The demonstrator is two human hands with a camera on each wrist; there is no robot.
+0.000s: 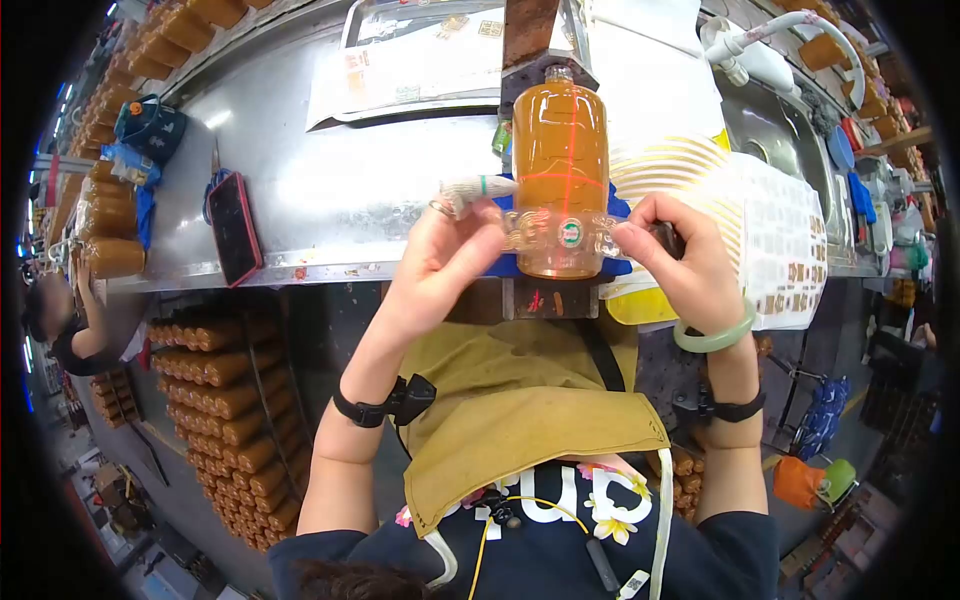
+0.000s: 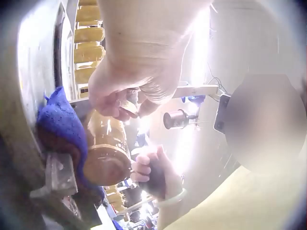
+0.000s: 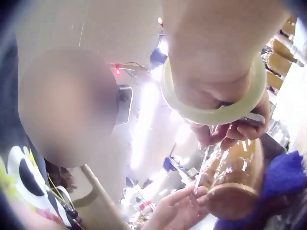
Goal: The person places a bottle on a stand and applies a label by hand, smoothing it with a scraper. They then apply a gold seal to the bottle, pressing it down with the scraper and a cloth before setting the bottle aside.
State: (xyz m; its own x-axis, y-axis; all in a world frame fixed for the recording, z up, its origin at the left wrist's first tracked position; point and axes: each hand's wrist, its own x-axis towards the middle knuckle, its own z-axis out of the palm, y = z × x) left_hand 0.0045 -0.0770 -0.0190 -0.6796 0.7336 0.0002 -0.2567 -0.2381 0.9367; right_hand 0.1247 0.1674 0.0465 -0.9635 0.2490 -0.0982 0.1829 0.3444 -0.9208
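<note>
A large bottle of amber liquid (image 1: 560, 125) lies on its side, its neck pointing away from me, with red laser lines crossing it. Across its lower part runs a clear label strip (image 1: 545, 235) with a round green logo. My left hand (image 1: 440, 250) pinches the strip's left end; a pale cover with a green band wraps one finger. At the other end, my right hand (image 1: 685, 255) pinches the strip between thumb and finger. A dark object (image 2: 154, 179) sits inside the right palm, mostly hidden. Beneath the bottle is a blue cloth (image 2: 60, 117).
A phone (image 1: 234, 230) in a red case lies on the metal bench at left, beside scissors. Right of the bottle rests a printed label sheet (image 1: 785, 235). Farther right is a sink (image 1: 765, 125) with a white pipe. Stacked amber bottles (image 1: 225, 400) stand below at left.
</note>
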